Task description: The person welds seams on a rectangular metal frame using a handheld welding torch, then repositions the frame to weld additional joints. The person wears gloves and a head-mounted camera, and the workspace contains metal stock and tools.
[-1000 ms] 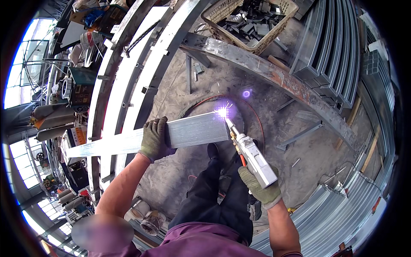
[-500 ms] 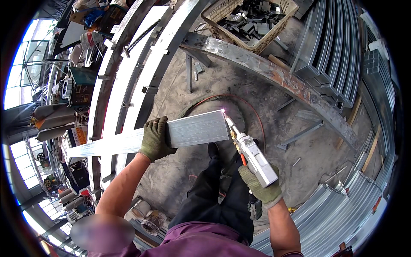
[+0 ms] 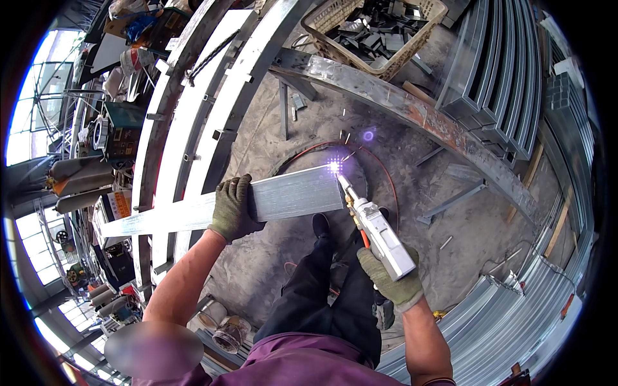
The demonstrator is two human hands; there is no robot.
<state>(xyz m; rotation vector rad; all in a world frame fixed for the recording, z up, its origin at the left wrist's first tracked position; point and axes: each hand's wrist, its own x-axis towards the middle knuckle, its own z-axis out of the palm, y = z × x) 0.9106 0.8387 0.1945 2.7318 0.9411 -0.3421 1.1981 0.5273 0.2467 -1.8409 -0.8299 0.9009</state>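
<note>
My left hand [image 3: 233,207], in a green work glove, is wrapped over a silvery rectangular metal tube [image 3: 296,192] held level in front of me. The tube's far left part reaches across the metal beams. In my gloved right hand [image 3: 394,280] is a handheld white-and-silver laser welding gun [image 3: 385,239], slanting up and left. Its nozzle tip meets the upper corner of the tube's right end. A bright violet-white glow [image 3: 335,167] burns there with sparks flying off. The right fingers are partly hidden beneath the gun body.
Long curved metal beams [image 3: 222,116] run along my left. A rusty beam [image 3: 399,106] crosses ahead on legs. Beyond it sits a cream plastic crate [image 3: 386,69] of small metal pieces. Stacked steel profiles [image 3: 496,83] lie at right. A hose [image 3: 389,180] loops over the floor; buckets [image 3: 230,333] stand lower left.
The glow at the tube's corner has grown much brighter, and sparks now spray up and right from it. Both hands, the tube and the gun have hardly moved.
</note>
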